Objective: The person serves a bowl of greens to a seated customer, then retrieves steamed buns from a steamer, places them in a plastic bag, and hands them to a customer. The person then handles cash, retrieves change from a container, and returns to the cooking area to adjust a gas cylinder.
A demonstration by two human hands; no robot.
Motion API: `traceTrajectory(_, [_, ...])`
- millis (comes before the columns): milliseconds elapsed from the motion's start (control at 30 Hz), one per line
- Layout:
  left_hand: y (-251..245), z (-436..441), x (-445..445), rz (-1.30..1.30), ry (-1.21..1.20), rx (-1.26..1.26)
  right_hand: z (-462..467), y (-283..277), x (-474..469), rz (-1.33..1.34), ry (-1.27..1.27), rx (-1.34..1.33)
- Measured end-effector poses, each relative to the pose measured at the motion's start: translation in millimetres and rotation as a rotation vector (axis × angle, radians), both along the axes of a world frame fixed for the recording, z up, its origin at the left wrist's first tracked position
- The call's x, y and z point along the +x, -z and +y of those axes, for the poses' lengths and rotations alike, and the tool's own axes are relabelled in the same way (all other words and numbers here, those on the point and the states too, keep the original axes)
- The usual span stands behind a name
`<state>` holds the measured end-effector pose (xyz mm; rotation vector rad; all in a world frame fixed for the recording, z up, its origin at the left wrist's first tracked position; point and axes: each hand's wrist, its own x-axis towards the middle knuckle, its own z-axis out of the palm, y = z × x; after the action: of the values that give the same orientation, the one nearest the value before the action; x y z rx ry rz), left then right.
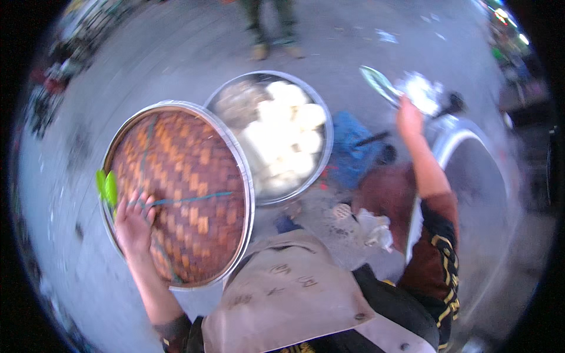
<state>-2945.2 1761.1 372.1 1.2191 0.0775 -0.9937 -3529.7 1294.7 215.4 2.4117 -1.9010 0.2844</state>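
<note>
My left hand (134, 225) grips the cord across a round woven bamboo lid (198, 176) with a pale rim. It holds the lid tilted, overlapping the left side of a wide metal-rimmed round pan (329, 141). Several white, bun-like pieces (287, 128) lie in the pan, with a greyish-brown mass (240, 103) at its upper left. Bright green tongs or clips (106, 187) stick out beside my left hand. Far off to the right, my right hand (410, 117) holds a blurred green-rimmed dish (380, 84). A shiny, whitish thing (421, 92) touches that hand; its kind is unclear.
Right of the pan are a blue plastic bag (351, 145) and a dark handle-like bar (372, 138). A large round metal rim (463, 132) stands at the right. Crumpled white plastic (375, 229) lies low. Another person's legs (269, 26) stand ahead on grey pavement (176, 57).
</note>
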Motion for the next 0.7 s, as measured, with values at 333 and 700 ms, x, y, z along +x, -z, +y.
traceTrajectory(333, [106.3, 63.7, 61.9, -0.141, -0.242, 0.293, 43.7, 127.6, -29.2, 0.038, 0.103, 0.204])
traceTrajectory(700, [341.4, 153.4, 235.0, -0.002, -0.343, 0.359, 201.5, 72.0, 82.8, -0.66, 0.3, 0.412])
